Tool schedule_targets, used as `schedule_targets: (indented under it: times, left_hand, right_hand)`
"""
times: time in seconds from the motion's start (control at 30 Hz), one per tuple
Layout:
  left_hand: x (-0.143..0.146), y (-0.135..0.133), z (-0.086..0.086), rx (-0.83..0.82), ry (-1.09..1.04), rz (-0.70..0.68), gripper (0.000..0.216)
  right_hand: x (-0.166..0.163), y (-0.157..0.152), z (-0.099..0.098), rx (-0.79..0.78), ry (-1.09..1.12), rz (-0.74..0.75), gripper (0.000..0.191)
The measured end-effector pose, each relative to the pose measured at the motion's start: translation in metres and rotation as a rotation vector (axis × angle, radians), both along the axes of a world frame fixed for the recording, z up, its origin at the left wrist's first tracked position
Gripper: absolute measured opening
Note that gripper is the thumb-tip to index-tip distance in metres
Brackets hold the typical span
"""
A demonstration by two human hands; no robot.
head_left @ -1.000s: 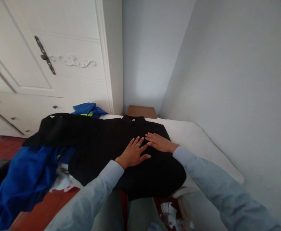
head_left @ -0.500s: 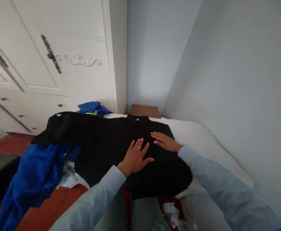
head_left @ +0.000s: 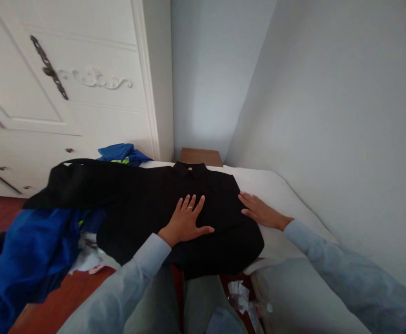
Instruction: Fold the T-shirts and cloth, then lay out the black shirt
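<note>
A black collared shirt (head_left: 154,195) lies spread out in front of me, its collar pointing away and one sleeve stretched to the left. My left hand (head_left: 185,220) rests flat on the middle of the shirt, fingers spread, a ring on one finger. At the shirt's right edge lies my right hand (head_left: 263,211), flat with fingers extended, fingertips on the black cloth and the palm over the white bedding (head_left: 275,185). Neither hand grips anything.
Blue clothing (head_left: 46,250) hangs under the left sleeve, with another blue piece (head_left: 122,152) behind it. A white wardrobe (head_left: 112,106) stands at the back left. A brown wooden surface (head_left: 203,157) sits beyond the collar. A grey wall (head_left: 345,116) bounds the right. Crumpled white scraps (head_left: 239,294) lie below.
My right hand has slid right across the shirt, from its chest to its right edge. My left hand stays flat on the middle. The view has shifted slightly to the right.
</note>
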State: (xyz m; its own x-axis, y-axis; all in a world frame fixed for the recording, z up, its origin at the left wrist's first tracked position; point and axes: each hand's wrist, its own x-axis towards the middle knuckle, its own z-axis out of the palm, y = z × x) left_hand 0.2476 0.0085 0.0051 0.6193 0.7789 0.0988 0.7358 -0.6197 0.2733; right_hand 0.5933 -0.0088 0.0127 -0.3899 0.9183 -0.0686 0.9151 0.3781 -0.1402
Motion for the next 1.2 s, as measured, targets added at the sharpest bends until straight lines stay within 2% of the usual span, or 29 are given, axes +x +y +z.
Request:
schedule_targets:
  times: [0.07,0.13,0.27,0.37,0.53,0.63,0.7,0.8,0.87,1.03,1.13,1.2]
  left_hand:
    - [-0.005,0.003,0.001,-0.033,-0.056,-0.037,0.116]
    - [-0.016,0.007,0.002,-0.056,-0.136,-0.04,0.108]
    - [-0.064,0.023,0.015,0.063,-0.308,0.111,0.086]
    - [-0.125,0.037,0.036,0.233,-0.33,0.335,0.077]
    - [-0.243,0.048,0.082,0.426,-0.228,0.83,0.059]
    - [-0.299,0.048,0.103,0.34,-0.182,1.087,0.06]
    - [-0.322,0.047,0.11,0.154,-0.174,1.137,0.058]
    - [-0.336,0.044,0.111,-0.118,-0.236,1.074,0.039]
    - [-0.336,0.043,0.108,-0.165,-0.31,1.064,0.028]
    - [-0.33,0.05,0.11,-0.076,-0.421,1.124,0.02]
    - [-0.319,0.054,0.12,0.022,-0.452,1.146,0.023]
    - [-0.301,0.053,0.129,0.137,-0.436,1.106,0.024]
  right_hand:
    - [-0.004,-0.006,0.005,0.033,0.036,-0.023,0.073]
    - [-0.018,-0.011,0.01,0.071,0.081,0.002,0.071]
    - [-0.062,-0.018,0.016,0.073,0.171,0.138,0.069]
    - [-0.1,-0.018,0.017,-0.01,0.219,0.253,0.071]
    - [-0.155,-0.012,0.019,-0.122,0.335,0.334,0.068]
    - [-0.182,-0.004,0.02,-0.182,0.418,0.306,0.064]
    - [-0.199,0.002,0.021,-0.229,0.459,0.289,0.063]
    - [-0.224,0.009,0.025,-0.298,0.515,0.292,0.061]
    - [-0.238,0.012,0.027,-0.332,0.544,0.306,0.059]
    - [-0.251,0.009,0.029,-0.372,0.575,0.345,0.054]
    - [-0.249,0.007,0.028,-0.416,0.588,0.328,0.052]
    - [-0.248,0.007,0.029,-0.458,0.638,0.303,0.053]
